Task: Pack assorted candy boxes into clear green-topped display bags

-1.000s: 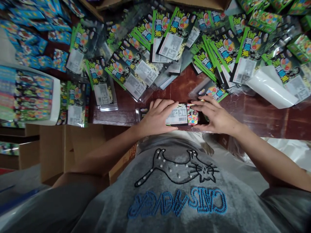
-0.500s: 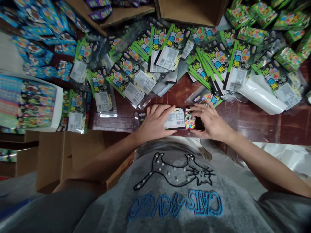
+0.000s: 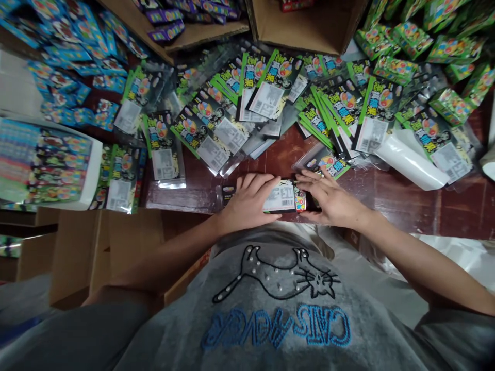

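Observation:
At the table's near edge, my left hand [image 3: 250, 202] is wrapped over a flat printed packet [image 3: 283, 198], its thumb along the lower side and its fingers on top. The packet lies sideways, with its white label and barcode facing up. A small red and green box [image 3: 300, 200] sits at the packet's right end, partly inside it. My right hand [image 3: 331, 200] closes round the right end of that box, fingers above and thumb below. The palm side of each hand is hidden.
More black and green packets [image 3: 266, 98] are heaped across the table [image 3: 433, 211]. Blue boxes [image 3: 62, 82] lie at the left, green boxes [image 3: 452, 105] at the right. Behind stand cardboard boxes [image 3: 305, 31]; a white tray [image 3: 93, 175] of small boxes is at the left.
My right hand has pressed closer to the packet, and less of the small box shows at its end. The view has shifted slightly.

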`<control>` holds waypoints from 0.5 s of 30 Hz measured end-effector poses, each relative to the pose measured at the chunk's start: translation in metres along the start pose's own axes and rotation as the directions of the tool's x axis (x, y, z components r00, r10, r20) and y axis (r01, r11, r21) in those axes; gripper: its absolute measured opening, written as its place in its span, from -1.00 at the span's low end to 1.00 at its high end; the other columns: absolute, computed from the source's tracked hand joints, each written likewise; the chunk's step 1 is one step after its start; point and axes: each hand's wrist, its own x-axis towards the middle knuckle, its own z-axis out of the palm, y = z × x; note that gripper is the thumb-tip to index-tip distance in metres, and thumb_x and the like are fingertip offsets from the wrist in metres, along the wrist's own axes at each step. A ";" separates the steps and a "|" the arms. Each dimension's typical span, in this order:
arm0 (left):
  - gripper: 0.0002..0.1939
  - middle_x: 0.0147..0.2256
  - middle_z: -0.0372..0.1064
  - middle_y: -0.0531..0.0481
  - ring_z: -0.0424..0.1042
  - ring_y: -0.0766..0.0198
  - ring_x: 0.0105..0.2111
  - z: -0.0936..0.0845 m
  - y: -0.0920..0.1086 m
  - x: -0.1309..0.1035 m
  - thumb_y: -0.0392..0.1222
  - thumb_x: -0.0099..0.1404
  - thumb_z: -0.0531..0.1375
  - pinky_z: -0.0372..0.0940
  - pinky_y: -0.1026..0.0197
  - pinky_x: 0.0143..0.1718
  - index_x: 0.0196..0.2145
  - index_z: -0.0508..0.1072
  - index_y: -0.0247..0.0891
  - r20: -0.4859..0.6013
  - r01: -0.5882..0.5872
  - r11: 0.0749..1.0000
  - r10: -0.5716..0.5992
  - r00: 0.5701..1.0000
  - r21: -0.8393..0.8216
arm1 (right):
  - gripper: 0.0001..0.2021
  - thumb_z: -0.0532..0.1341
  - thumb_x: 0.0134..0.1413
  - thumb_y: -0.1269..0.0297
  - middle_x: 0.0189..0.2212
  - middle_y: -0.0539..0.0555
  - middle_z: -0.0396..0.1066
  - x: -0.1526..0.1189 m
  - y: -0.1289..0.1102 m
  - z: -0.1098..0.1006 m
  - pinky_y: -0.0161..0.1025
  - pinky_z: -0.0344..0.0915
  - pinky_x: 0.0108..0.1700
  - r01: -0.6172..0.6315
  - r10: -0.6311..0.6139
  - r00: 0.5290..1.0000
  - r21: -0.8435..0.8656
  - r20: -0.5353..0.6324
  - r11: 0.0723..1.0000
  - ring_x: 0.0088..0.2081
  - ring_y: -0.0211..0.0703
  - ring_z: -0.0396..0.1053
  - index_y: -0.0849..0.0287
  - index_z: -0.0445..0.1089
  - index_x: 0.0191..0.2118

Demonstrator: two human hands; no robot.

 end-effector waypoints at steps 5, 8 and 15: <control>0.00 0.29 0.32 -0.28 0.27 -0.23 0.24 -0.005 -0.007 0.004 0.09 0.15 0.50 0.16 -0.22 0.27 0.43 0.24 -0.24 0.047 -0.034 0.999 0.034 0.998 0.004 | 0.20 0.43 0.12 -0.24 0.60 0.47 -0.23 -0.003 0.010 -0.018 0.47 -0.05 0.54 -0.035 0.032 0.996 0.036 0.079 0.999 0.62 0.39 -0.24 0.22 -0.20 0.62; 0.01 0.29 0.32 -0.26 0.28 -0.22 0.23 -0.007 -0.007 0.007 0.07 0.13 0.51 0.19 -0.23 0.27 0.42 0.24 -0.21 0.050 0.000 1.000 0.001 0.999 -0.020 | 0.06 0.43 0.19 -0.08 0.53 0.37 0.11 -0.008 0.016 -0.032 0.58 -0.25 0.54 -0.063 0.067 0.990 -0.032 0.128 0.997 0.57 0.41 -0.04 0.08 -0.12 0.61; 0.05 0.29 0.29 -0.23 0.33 -0.13 0.28 -0.011 0.006 0.016 0.00 0.13 0.53 0.25 -0.16 0.35 0.45 0.17 -0.20 0.003 -0.033 0.993 0.034 0.999 -0.115 | -0.25 0.41 0.22 0.06 0.31 0.37 0.42 0.003 0.021 -0.044 0.51 -0.04 0.52 0.041 -0.044 0.998 0.051 0.052 0.998 0.34 0.27 0.40 0.17 0.24 0.44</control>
